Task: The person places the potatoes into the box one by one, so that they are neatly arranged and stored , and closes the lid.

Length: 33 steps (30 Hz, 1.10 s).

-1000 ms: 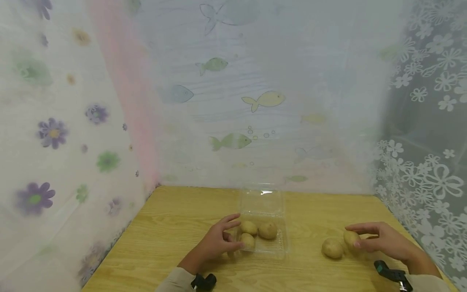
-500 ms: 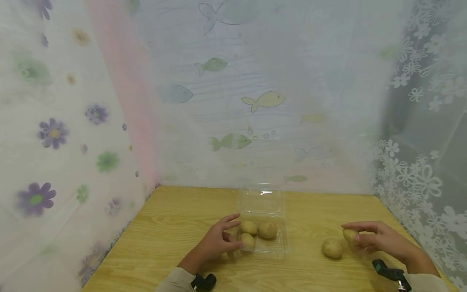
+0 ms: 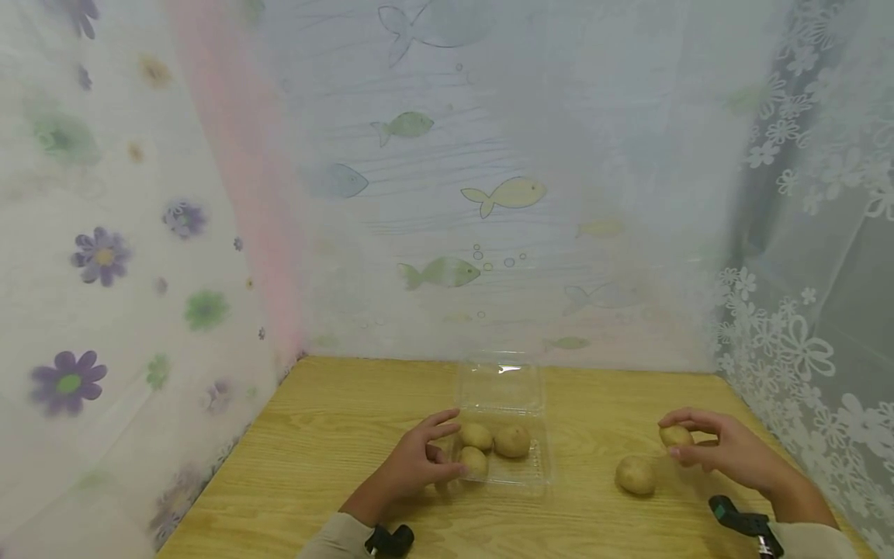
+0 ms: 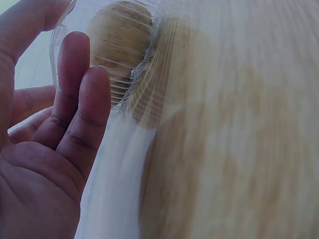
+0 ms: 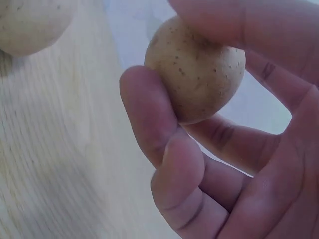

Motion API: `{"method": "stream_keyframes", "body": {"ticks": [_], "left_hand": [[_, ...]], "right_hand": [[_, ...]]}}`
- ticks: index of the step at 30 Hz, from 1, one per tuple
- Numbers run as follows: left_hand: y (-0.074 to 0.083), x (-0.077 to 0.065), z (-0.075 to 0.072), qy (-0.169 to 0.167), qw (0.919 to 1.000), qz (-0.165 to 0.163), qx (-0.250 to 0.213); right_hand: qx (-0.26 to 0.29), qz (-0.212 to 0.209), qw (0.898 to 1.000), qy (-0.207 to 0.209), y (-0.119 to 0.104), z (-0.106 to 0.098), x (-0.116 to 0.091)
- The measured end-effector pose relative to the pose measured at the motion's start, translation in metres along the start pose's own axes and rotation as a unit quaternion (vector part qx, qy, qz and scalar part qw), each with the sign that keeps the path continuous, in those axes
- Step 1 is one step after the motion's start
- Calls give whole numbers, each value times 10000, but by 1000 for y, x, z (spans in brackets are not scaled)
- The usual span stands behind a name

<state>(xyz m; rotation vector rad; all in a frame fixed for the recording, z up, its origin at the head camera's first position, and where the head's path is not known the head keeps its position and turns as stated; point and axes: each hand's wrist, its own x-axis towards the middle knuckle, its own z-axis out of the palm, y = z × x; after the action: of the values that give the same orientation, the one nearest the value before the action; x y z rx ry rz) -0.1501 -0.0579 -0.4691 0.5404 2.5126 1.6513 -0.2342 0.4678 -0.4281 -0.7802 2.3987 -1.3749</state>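
Observation:
A small potato [image 3: 675,436] is pinched between the thumb and fingers of my right hand [image 3: 733,454], raised off the table. The right wrist view shows this potato [image 5: 197,72] between the fingertips. Another potato [image 3: 636,474] lies on the table, just left of that hand. My left hand [image 3: 412,462] grips the left side of an open clear plastic clamshell container [image 3: 534,473], thumb near its front and index finger near the hinge. Inside the container sit a rear potato [image 3: 477,436], a front potato [image 3: 475,462] and a right-hand potato [image 3: 512,441].
The container's clear lid [image 3: 500,384] leans up at the back. All of it stands on a wood-grain table [image 3: 349,419]. A fish-print curtain [image 3: 447,194] hangs behind, with a flower-print curtain [image 3: 105,310] on the left and another on the right [image 3: 803,341].
My right hand has lifted its potato slightly up and away from the one on the table, shifting its fingers on it. The left hand and the container have stayed still.

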Motion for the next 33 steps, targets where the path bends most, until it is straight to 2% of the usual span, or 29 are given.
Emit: {"method": "stream_keyframes", "body": {"ticks": [5, 12, 18, 25, 33], "left_hand": [[-1, 0, 0, 15, 10000, 0, 29], [-1, 1, -1, -6, 10000, 27, 27], [0, 1, -1, -26, 10000, 2, 20], [0, 0, -1, -22, 10000, 6, 45], [-1, 1, -2, -22, 10000, 9, 66]], "right_hand": [[-198, -107, 9996, 167, -8, 5, 3], [-408, 215, 9976, 514, -22, 16, 10], [-511, 229, 9962, 674, -26, 20, 14], [-1238, -21, 9861, 1106, -34, 27, 16], [-1175, -106, 9830, 1405, -44, 38, 21]]}}
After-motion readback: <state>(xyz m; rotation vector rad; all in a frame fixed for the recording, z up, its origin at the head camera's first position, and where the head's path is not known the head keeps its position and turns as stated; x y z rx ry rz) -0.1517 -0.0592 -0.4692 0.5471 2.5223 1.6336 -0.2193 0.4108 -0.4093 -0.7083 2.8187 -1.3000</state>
